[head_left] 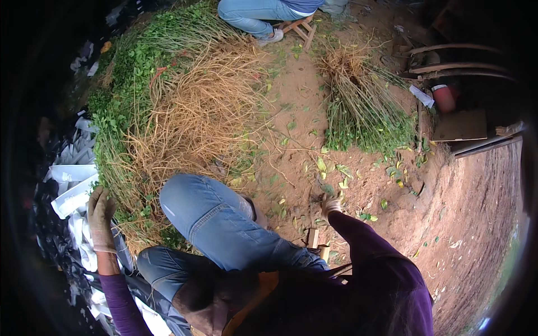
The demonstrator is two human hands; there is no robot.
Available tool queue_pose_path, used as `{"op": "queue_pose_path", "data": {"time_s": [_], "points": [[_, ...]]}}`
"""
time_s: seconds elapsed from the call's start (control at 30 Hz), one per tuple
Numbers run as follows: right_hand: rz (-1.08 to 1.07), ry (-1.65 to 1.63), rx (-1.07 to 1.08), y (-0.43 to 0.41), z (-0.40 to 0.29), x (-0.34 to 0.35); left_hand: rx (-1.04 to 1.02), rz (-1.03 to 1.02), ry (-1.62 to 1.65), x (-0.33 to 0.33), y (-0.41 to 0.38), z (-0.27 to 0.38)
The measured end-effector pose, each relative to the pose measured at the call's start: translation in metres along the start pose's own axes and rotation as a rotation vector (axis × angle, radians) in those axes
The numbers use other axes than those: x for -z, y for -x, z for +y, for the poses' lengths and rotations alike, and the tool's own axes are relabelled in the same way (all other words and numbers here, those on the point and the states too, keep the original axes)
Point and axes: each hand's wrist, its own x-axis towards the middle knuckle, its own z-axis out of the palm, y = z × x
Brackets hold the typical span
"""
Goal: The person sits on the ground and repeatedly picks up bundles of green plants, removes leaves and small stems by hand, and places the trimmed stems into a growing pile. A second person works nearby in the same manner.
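Note:
My left hand [101,212], in a dirty knitted work glove, reaches to the left edge of a big pile of leafy plants with long bare roots [210,96]. Its fingers point away from me beside white plastic pieces [77,195]; whether they grip a stem cannot be told. My right hand [331,206], also gloved, is low over the dirt floor on my right, near loose green and yellow leaves [328,189]. Its fingers are partly hidden, and any hold is unclear. Farther off lies a smaller bundle of rooted plants [361,101], its roots pointing away from me.
Another person in jeans [252,17] sits on a wooden folding stool [303,31] beyond the pile. Black plastic sheeting [52,243] lies at the left. At the right are a cardboard piece [460,125], a red container [443,98] and curved wooden bars [458,67].

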Motion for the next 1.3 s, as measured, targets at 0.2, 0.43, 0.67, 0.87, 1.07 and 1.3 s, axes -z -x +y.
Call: {"op": "queue_pose_path", "data": {"time_s": [0.2,0.43,0.67,0.87,1.07,1.3], "points": [[0.1,-0.856,0.318,0.016,0.054,0.191,-0.181,-0.113,-0.323,-0.077,-0.061,-0.046],[0.586,-1.037,0.002,-0.134,0.23,0.41,-0.582,-0.595,-0.59,-0.332,-0.126,-0.091],[0.338,-0.499,-0.359,-0.269,0.296,0.484,-0.006,-0.924,-0.931,-0.549,-0.152,-0.209],[0.296,-0.353,-0.351,-0.401,0.36,0.481,0.086,-1.058,-1.189,-0.625,-0.173,-0.251],[0.191,-0.198,-0.261,-0.5,0.337,0.512,-0.005,-0.981,-1.307,-0.633,-0.178,-0.319],[0.508,-0.838,-0.617,-0.511,0.382,0.513,-0.145,-0.812,-1.289,-0.672,-0.174,-0.32]]}}
